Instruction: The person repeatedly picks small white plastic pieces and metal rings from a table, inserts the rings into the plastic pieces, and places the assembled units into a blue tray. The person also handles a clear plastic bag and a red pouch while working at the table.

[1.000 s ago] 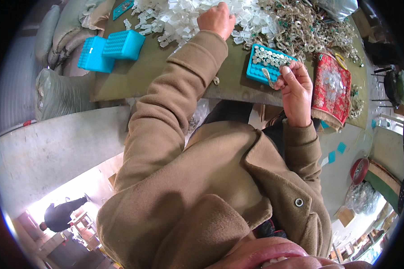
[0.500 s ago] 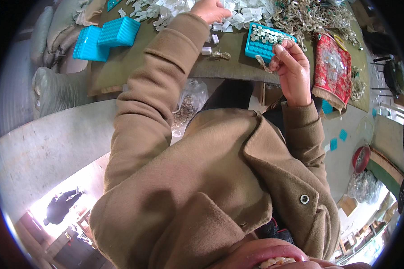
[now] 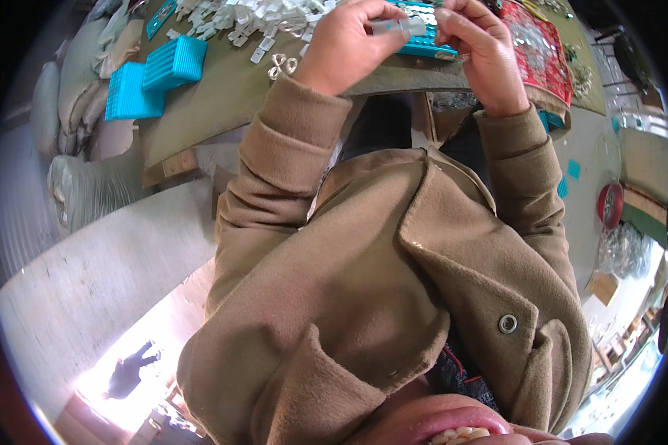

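At the table's near side, my left hand pinches a small translucent plastic piece between thumb and fingers. Close to its right, my right hand has its fingertips pressed together; what they hold is too small and blurred to name. Between and behind both hands lies a blue ridged tray with small round pale pieces in it, partly covered by the hands. A heap of white translucent plastic pieces spreads beyond my left hand. Small looped cord pieces lie beside my left wrist.
Two blue ridged trays rest on the table at the left. A red patterned cloth bearing clear bits lies at the right edge. Filled sacks stand at the left. A red basin is on the right.
My left hand has come back from the white heap toward my right hand, now with a translucent plastic piece. My right hand has moved up and closer to it. The view has shifted.
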The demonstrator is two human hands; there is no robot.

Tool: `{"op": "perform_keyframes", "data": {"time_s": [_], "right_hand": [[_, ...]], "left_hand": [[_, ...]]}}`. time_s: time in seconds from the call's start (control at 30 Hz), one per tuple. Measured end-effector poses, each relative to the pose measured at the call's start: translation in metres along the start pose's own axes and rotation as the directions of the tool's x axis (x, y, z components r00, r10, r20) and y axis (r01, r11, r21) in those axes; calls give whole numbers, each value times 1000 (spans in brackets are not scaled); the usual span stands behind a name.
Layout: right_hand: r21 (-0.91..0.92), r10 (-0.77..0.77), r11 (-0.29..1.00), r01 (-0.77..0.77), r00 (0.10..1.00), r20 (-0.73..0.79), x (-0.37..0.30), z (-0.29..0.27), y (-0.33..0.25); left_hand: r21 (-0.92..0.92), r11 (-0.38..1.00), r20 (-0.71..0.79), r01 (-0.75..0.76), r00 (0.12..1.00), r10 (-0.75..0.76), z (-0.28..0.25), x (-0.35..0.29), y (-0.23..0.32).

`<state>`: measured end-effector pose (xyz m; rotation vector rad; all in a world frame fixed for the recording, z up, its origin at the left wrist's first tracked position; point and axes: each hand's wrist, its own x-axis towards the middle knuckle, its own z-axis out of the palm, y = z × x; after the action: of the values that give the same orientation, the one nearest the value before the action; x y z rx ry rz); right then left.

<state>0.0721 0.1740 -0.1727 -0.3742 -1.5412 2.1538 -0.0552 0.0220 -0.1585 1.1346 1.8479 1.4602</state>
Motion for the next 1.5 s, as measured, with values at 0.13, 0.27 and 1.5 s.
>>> {"op": "perform_keyframes", "data": {"time_s": [0.13,0.27,1.5], "right_hand": [[-44,94,995,-92,995,25,-15,10,4],[59,98,993,-101,994,45,-16,9,16],[-298,-101,951,80,993,-55,-14,-24,41]], "left_hand": [[-293,956,-8,32,999,-36,15,-10,-11],[-689,724,-35,36,996,-83,27,-5,-41],[-49,953,-342,-298,902,265,75,7,-53]]}}
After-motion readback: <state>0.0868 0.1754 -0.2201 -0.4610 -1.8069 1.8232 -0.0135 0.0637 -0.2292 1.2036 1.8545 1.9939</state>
